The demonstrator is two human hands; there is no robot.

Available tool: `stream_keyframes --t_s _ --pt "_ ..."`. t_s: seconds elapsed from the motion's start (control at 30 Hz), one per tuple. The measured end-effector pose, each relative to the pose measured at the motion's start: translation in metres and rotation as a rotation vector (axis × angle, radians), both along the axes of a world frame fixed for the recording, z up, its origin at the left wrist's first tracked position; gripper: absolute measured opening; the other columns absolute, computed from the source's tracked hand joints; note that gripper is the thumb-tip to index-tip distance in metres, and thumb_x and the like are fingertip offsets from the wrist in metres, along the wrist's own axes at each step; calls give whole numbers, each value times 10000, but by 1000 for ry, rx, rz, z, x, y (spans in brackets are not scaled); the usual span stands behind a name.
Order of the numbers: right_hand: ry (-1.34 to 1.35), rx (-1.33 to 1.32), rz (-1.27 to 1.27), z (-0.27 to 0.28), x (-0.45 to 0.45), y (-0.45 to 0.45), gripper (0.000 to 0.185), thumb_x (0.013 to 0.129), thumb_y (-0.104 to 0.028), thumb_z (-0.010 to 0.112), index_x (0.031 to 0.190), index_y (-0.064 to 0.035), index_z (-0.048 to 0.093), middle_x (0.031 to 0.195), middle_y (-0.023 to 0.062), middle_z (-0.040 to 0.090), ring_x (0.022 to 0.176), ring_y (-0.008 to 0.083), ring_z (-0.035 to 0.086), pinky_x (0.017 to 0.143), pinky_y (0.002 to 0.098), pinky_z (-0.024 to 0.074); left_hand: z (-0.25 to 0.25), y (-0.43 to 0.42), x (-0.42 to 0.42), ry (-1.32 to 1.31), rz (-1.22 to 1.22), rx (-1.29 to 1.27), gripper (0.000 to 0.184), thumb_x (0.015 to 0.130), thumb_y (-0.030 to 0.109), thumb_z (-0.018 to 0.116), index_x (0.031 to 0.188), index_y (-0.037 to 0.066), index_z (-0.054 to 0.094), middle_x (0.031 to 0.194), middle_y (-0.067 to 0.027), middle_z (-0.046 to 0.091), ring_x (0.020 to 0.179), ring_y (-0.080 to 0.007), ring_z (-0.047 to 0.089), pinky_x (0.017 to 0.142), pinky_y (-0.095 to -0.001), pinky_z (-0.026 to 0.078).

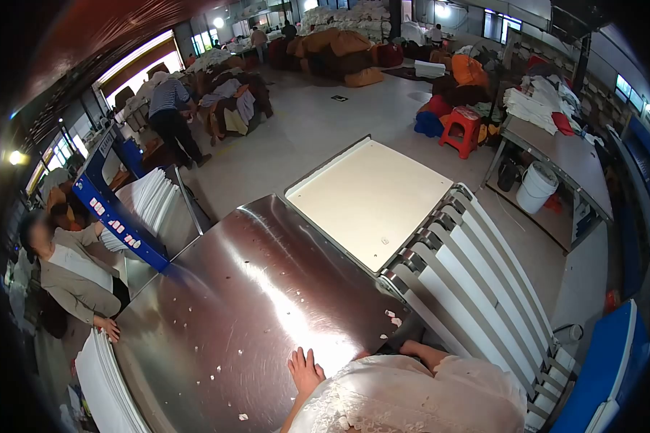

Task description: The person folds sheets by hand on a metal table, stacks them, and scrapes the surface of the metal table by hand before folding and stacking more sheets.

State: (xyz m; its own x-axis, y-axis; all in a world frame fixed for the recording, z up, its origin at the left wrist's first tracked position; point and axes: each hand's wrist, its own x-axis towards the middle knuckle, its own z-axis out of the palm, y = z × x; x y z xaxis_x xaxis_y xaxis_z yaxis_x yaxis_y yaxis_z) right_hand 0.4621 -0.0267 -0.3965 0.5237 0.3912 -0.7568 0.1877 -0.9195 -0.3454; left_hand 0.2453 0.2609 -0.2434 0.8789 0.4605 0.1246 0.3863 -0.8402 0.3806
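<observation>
My left hand (307, 372) lies palm down on a shiny metal table (217, 303), fingers spread and holding nothing. Part of my right hand or wrist (417, 351) shows past my white lace-trimmed top (412, 393), near the table's right edge and a dark gap. Its fingers are hidden. Small pale scraps (392, 317) lie close by on the metal. Just beyond that edge slopes a rack of white slats and grey belts (477, 267).
A cream panel (368, 202) adjoins the table's far side. To the left, a person (79, 274) stands beside a blue machine frame (123, 209) and stacked white sheets (108, 382). Another person (170, 115) bends near cloth piles. A red stool (461, 132) and white bucket (536, 187) are at right.
</observation>
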Motion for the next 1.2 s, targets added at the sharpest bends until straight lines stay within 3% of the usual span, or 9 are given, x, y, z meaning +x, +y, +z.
stream_keyframes --t_s 0.43,0.53,0.57,0.67,0.73,0.8,0.87,0.97,1.2 --pt "-13 47 14 33 2 10 383 752 -342 557 949 -31 663 984 198 637 886 327 624 791 401 467 6 0 2 -9 -23 -12 495 760 160 503 1233 18 479 1326 -258 362 1253 -426 291 1024 -570 193" --pt "174 446 189 117 29 30 301 829 -303 518 870 -54 683 879 103 668 781 273 626 729 383 471 -2 4 -1 -13 -10 11 503 757 161 513 1242 34 477 1330 -245 364 1257 -411 293 1026 -564 201" --pt "40 733 379 123 46 35 283 848 -298 515 821 -70 681 837 61 662 758 215 618 735 376 476 -3 3 -2 -15 -9 16 505 756 162 516 1245 39 476 1331 -241 364 1259 -406 294 1026 -562 205" --pt "-23 925 21 293 54 66 120 856 -146 571 899 -54 636 837 22 639 717 130 593 680 306 492 -14 6 -4 20 -15 27 516 756 167 527 1254 51 469 1335 -230 361 1263 -399 292 1026 -558 219" --pt "252 1502 -273 372 50 77 278 904 -236 515 997 14 592 911 66 608 817 148 567 751 278 457 -10 5 -4 32 -9 23 519 759 166 527 1261 54 459 1335 -228 360 1265 -397 289 1031 -559 215" --pt "-114 1614 -125 459 25 81 366 894 -280 501 996 64 572 899 115 589 837 174 568 755 288 448 -11 5 -2 28 -4 21 519 762 160 524 1265 56 451 1342 -230 354 1267 -396 287 1034 -559 211" --pt "-389 1591 -99 512 -5 80 249 860 -180 465 915 30 588 794 133 597 667 205 585 584 296 475 -10 5 0 46 5 -1 513 768 156 519 1266 55 450 1353 -232 342 1273 -396 281 1035 -560 208" --pt "-739 1695 458 568 -26 77 207 838 -186 530 822 9 596 740 112 605 632 211 588 544 304 477 -7 5 1 56 -11 -15 512 781 152 512 1279 56 439 1364 -235 329 1283 -398 269 1044 -548 202" --pt "-817 1458 1163 614 -47 73 195 831 -184 536 814 1 595 740 108 606 633 210 588 544 303 477 -1 3 1 4 -15 -10 485 783 129 506 1257 38 452 1347 -242 340 1258 -415 297 1027 -535 232"
